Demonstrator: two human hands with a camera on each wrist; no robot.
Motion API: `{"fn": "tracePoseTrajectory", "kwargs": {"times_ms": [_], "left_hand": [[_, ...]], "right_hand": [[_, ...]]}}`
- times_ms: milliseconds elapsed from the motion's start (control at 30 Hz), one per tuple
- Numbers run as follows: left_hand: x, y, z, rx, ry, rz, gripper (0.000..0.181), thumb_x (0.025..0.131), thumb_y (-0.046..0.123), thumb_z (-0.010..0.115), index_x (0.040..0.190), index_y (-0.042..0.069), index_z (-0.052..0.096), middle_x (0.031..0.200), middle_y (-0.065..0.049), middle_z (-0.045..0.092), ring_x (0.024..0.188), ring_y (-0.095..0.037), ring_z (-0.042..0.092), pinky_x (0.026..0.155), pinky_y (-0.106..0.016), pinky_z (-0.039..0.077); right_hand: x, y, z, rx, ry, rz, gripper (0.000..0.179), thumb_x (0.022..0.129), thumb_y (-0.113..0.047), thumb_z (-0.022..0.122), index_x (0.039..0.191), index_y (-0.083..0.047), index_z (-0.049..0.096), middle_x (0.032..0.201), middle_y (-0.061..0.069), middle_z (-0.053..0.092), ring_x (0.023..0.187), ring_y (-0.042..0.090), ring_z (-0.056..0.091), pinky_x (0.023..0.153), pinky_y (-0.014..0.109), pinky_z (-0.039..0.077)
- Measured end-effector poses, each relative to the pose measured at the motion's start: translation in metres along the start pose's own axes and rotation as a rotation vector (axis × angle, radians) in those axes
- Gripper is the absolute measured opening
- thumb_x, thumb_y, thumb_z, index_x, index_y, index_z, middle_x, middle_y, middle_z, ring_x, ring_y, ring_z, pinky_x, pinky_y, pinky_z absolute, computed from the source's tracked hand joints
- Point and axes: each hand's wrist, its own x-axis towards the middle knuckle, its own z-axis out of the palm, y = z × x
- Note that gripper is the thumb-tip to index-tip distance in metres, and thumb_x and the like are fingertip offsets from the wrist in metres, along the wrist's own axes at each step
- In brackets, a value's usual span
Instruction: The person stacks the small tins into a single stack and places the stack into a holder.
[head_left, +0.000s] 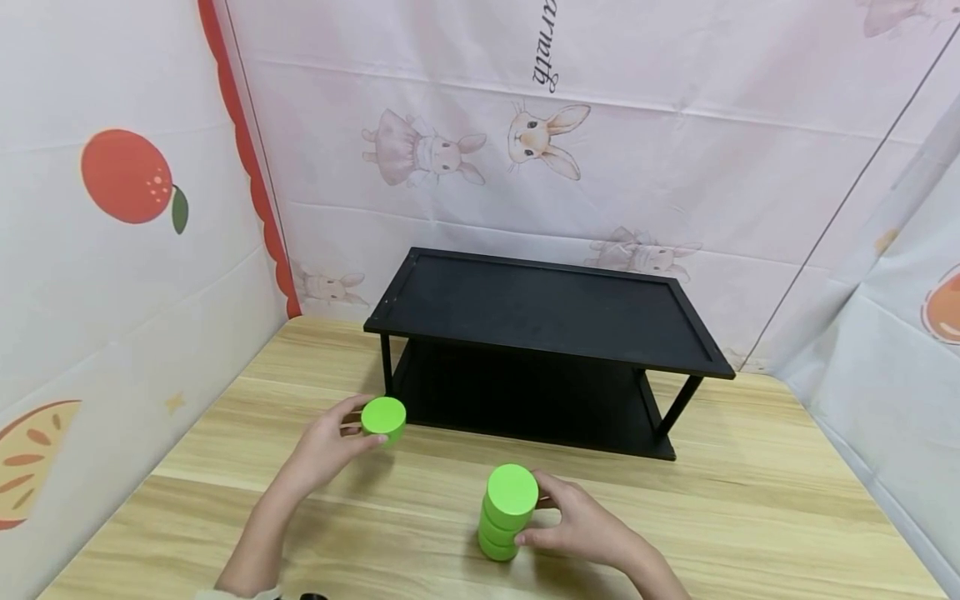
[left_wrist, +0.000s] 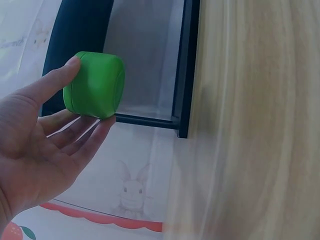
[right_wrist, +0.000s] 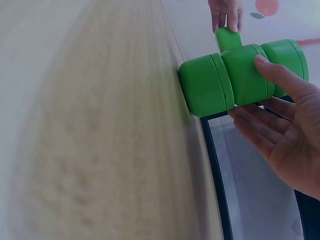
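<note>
My left hand (head_left: 330,448) pinches a small round green lidded container (head_left: 383,414) between thumb and fingers, in front of the black rack's left corner. In the left wrist view, the container (left_wrist: 96,85) shows a thin lid seam and is held above the tabletop. On the right, my right hand (head_left: 576,525) grips an upright stack of three green lidded containers (head_left: 512,492) from its right side. The right wrist view shows the thumb lying on the middle container (right_wrist: 245,74) and the fingers beneath it. The stack's base is at the tabletop; exact contact is hard to tell.
A black two-tier rack (head_left: 540,315) stands at the back of the wooden table (head_left: 757,500), its lower board (head_left: 517,392) in shadow. Printed cloth walls (head_left: 465,75) close off the back and both sides. A small dark object (head_left: 313,597) shows at the bottom edge.
</note>
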Motion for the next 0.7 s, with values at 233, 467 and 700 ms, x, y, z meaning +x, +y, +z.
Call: {"fn": "tracePoseTrajectory", "kwargs": {"times_ms": [233,467,700], "left_hand": [[-0.002,0.011,0.001,-0.007,-0.011,0.002,0.062,0.079,0.023,0.074,0.131,0.003,0.047,0.125,-0.02,0.049,0.109,-0.036,0.052,0.087,-0.04,0.046],[-0.004,0.018,0.004,0.017,-0.009,0.028,0.059,0.078,0.019,0.075,0.128,0.003,0.049,0.12,-0.018,0.054,0.106,-0.035,0.054,0.085,-0.04,0.048],[-0.004,0.022,0.007,0.012,-0.019,0.049,0.06,0.076,0.018,0.076,0.128,0.003,0.05,0.119,-0.016,0.055,0.105,-0.032,0.055,0.087,-0.042,0.046]], "right_hand": [[-0.001,0.002,0.001,0.001,0.001,-0.008,0.056,0.077,-0.036,0.073,0.124,-0.015,0.051,0.112,-0.007,0.058,0.1,0.013,0.056,0.085,0.034,0.047],[-0.001,0.003,0.001,0.006,0.005,-0.019,0.056,0.077,-0.036,0.073,0.124,-0.015,0.05,0.112,-0.007,0.058,0.1,0.014,0.056,0.085,0.034,0.048],[0.0,0.003,0.001,0.007,0.007,-0.023,0.056,0.077,-0.035,0.074,0.123,-0.015,0.051,0.112,-0.007,0.058,0.1,0.015,0.057,0.085,0.034,0.047]]}}
